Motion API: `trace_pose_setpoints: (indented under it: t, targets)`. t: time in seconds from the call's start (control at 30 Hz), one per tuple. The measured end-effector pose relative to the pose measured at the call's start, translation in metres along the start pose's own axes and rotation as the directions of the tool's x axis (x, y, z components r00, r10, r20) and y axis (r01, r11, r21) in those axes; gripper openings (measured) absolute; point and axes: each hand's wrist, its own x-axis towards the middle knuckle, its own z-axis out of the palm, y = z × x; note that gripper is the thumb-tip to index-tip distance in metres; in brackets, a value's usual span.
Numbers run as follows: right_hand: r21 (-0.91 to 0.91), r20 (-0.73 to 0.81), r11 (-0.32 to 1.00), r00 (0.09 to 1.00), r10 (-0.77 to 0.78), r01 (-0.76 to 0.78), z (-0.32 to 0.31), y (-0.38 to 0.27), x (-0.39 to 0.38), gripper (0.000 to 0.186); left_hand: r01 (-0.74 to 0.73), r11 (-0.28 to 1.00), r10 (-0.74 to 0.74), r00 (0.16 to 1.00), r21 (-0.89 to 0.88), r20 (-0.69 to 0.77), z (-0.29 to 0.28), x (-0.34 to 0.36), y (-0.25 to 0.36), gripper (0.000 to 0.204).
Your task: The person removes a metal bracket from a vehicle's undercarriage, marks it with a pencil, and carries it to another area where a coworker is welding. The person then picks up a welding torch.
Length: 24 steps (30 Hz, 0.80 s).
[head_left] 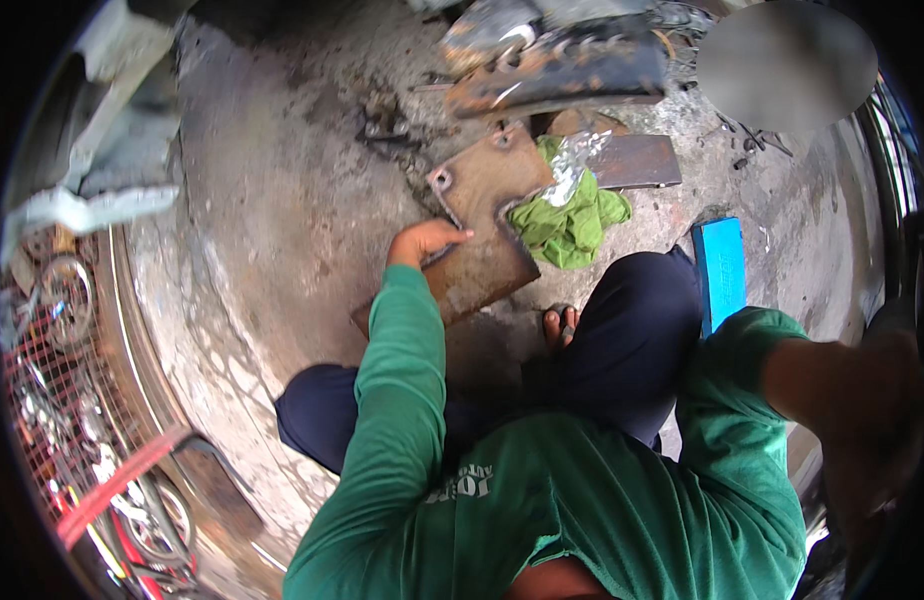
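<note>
Notched metal plate (492, 238) is just left of the green cloth (574, 225); the left hand (427, 242) is closed on its edge. The right hand (882, 400), dark and blurred, is well right of the cloth; its grip I cannot tell.

R hand (887, 405) dark, blurry; can't tell if holding smth.

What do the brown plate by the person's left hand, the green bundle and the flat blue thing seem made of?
The brown plate, touched by the left hand, looks like rusted steel: dull, mottled brown. The green bundle seems to be soft, matt cloth, given its loose folds. The flat blue thing looks smooth and evenly coloured: perhaps plastic or coated card; I can't tell.
</note>
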Motion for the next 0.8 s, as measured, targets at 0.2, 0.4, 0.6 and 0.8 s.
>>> trace_pose_setpoints:
  t: [0.2,0.4,0.6,0.8]
  targets:
    - [-0.111,-0.388,0.734,0.709,0.589,-0.67,0.025,0.107,-0.062,0.033,0.03,0.979,0.046,0.932,0.202,-0.358,0.057,0.001,0.022,0.083]
    - [-0.653,0.204,0.45,0.431,0.879,-0.609,0.029,0.066,-0.086,0.027,-0.002,0.97,0.132,0.842,0.242,-0.523,0.072,-0.059,0.02,0.078]
    - [-0.383,0.154,0.373,0.339,0.928,-0.845,0.044,0.004,-0.119,0.032,0.123,0.889,0.123,0.863,0.44,-0.49,0.054,-0.162,0.104,0.085]
    - [-0.117,-0.168,0.156,0.174,0.97,-0.981,0.069,-0.056,-0.193,0.038,0.265,0.894,-0.163,0.943,0.36,-0.289,0.087,-0.26,0.147,0.093]
